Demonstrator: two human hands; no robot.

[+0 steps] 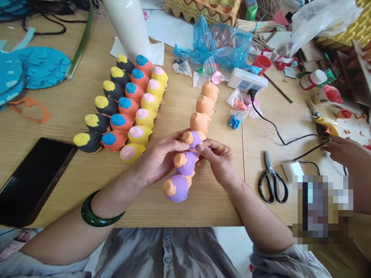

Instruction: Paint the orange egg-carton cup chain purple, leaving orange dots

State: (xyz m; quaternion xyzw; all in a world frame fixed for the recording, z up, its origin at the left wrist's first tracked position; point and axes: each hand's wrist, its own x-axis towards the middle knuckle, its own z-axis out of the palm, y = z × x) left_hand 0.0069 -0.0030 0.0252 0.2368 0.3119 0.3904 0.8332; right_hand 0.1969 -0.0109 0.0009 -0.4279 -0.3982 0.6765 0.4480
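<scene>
A strip of egg-carton cups (199, 122) is coated in orange clay, and its three nearest cups also carry purple clay (185, 164) below their orange tips. My left hand (162, 154) wraps the strip from the left, fingers partly behind it. From the other side my right hand (216, 158) grips it, thumb pressing on the purple clay of the third cup from the near end. Left of my hands stand three finished-looking rows of cups: black with yellow tips (107, 106), orange with blue tips (135, 92), and yellow with pink tips (150, 101).
A phone (31, 177) lies at the left edge. Scissors (271, 179) rest on the right, near a power strip (247, 80) with a cable. Small clay bags (237, 101) and a blue plastic bag (217, 42) sit behind. Another person's hand (346, 150) is at far right.
</scene>
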